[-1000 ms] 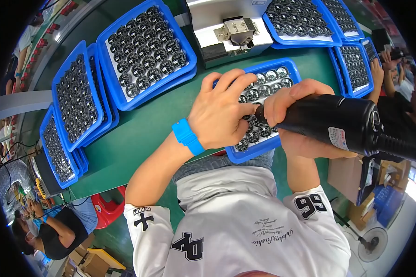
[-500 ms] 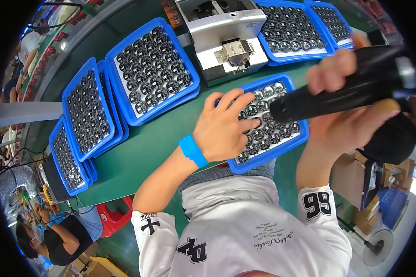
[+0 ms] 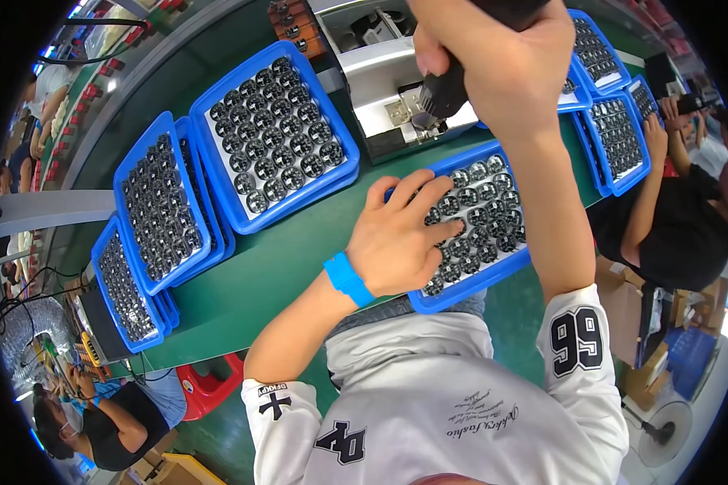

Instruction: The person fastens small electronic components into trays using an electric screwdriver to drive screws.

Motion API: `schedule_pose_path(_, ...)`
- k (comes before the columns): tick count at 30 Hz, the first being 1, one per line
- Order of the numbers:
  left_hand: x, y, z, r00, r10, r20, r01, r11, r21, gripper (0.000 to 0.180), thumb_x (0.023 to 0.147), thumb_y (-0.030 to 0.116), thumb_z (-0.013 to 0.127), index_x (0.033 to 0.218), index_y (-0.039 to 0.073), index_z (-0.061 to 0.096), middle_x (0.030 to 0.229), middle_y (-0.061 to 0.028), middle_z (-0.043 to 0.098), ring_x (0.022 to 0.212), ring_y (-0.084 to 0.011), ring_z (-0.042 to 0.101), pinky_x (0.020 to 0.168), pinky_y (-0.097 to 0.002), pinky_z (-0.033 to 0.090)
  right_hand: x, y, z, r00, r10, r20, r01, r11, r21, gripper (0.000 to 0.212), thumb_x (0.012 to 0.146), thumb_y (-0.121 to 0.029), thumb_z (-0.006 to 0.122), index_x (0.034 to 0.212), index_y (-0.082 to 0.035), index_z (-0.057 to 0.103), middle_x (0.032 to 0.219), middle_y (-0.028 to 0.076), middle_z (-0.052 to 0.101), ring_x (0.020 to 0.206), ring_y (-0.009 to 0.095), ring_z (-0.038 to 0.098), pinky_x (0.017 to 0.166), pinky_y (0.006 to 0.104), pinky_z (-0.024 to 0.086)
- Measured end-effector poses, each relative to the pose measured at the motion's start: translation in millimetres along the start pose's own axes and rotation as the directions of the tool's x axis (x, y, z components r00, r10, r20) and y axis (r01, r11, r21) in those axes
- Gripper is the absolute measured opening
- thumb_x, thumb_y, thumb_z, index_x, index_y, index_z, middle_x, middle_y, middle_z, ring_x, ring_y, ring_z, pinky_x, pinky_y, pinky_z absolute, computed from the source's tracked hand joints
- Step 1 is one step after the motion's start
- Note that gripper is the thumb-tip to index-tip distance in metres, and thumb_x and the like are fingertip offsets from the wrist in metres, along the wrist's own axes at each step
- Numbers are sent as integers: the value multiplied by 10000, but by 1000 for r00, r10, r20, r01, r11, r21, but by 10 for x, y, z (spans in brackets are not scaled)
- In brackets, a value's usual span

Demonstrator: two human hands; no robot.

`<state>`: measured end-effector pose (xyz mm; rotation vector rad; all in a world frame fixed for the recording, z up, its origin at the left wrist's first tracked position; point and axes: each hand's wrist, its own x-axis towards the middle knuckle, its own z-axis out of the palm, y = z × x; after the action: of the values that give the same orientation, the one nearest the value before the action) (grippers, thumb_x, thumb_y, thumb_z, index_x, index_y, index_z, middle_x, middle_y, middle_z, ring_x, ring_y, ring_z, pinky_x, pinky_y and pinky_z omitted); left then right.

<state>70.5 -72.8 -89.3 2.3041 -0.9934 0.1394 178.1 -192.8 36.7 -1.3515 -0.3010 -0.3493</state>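
My left hand (image 3: 396, 234), with a blue wristband (image 3: 347, 275), lies over the left side of a blue tray (image 3: 461, 300). Its fingers are spread, their tips resting among rows of shiny round dark parts (image 3: 477, 217) on a white liner. My right hand (image 3: 518, 73) is closed around a black electric screwdriver (image 3: 445, 95), whose upper end is cut off by the top of the picture. The screwdriver's tip points down at the front of a silver metal machine (image 3: 380, 81) beyond the tray. Whether the tip touches the machine I cannot tell.
More blue trays of the same parts stand stacked at the left (image 3: 299, 182) and at the right (image 3: 635, 174) of the green table (image 3: 299, 250). A small brown rack (image 3: 295, 24) is beside the machine. Co-workers sit at far left and right; a red stool (image 3: 210, 388) is below left.
My right hand has carried the screwdriver from over the tray forward and left to the metal machine. My left hand stays on the tray. The whole view has shifted slightly.
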Motion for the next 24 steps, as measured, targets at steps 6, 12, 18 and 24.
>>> schedule_pose_path(6,-17,-6,21,1000,8,5,-9,1000,19,353,698,168,700,1034,171,810,1399,-112,546,1350,-327,458,1096,-514,343,-32,213,-19,997,-72,30,74,993,-95,211,835,13,763,993,-22,628,711,-29,608,580,52,563,523,236,431)
schedule_pose_path(12,24,17,31,999,33,4,-33,999,-2,418,692,142,644,1072,200,808,1432,-117,538,1349,-322,473,1057,-518,352,89,586,-250,794,-566,221,500,815,293,187,840,5,763,969,-29,632,728,-35,613,588,48,559,531,236,434)
schedule_pose_path(18,-6,9,-19,1000,14,27,-14,1000,22,378,706,179,673,1059,165,805,1414,-130,533,1355,-327,455,1089,-512,325,-589,-111,-628,998,-57,29,56,998,25,403,909,106,610,1300,67,521,701,55,584,503,133,520,505,301,441)
schedule_pose_path(24,62,80,-82,998,15,66,-15,1000,1,485,673,149,626,1129,175,792,1474,-128,502,1372,-338,447,1070,-526,310,-935,-142,-1076,995,-99,23,102,985,-137,397,918,118,579,1299,51,493,710,66,581,511,142,533,511,316,455)
